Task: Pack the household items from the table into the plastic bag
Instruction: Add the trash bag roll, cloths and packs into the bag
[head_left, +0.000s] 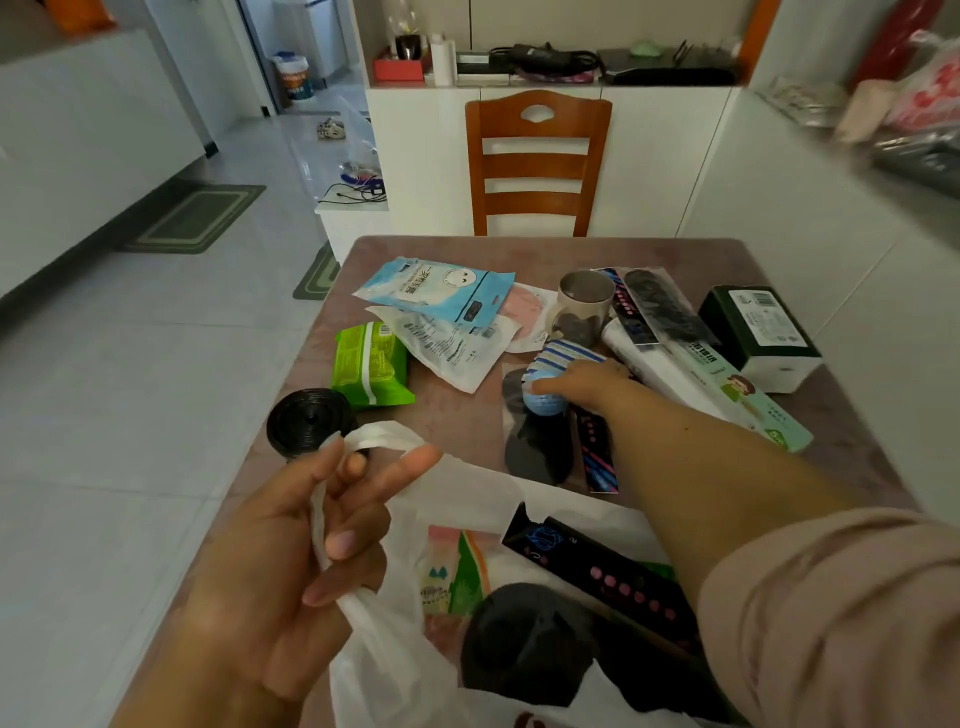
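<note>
A white plastic bag (395, 639) lies open at the table's near edge, and my left hand (291, 566) holds its handle up. Inside the bag I see a black packet with pink dots (608, 577), a black roll (524, 644) and a green-and-pink pack (457, 566). My right hand (582, 384) reaches over the middle of the table and closes on a blue striped packet with a light blue ball end (550, 374). Under it lies a clear pack of black insoles (535, 447).
On the brown table (457, 415) lie a green wipes pack (371, 366), a black bag roll (306, 421), a blue glove pack (436, 288), a clear jar (582, 306), a long white box (706, 389) and a dark green box (758, 332). A wooden chair (537, 161) stands behind.
</note>
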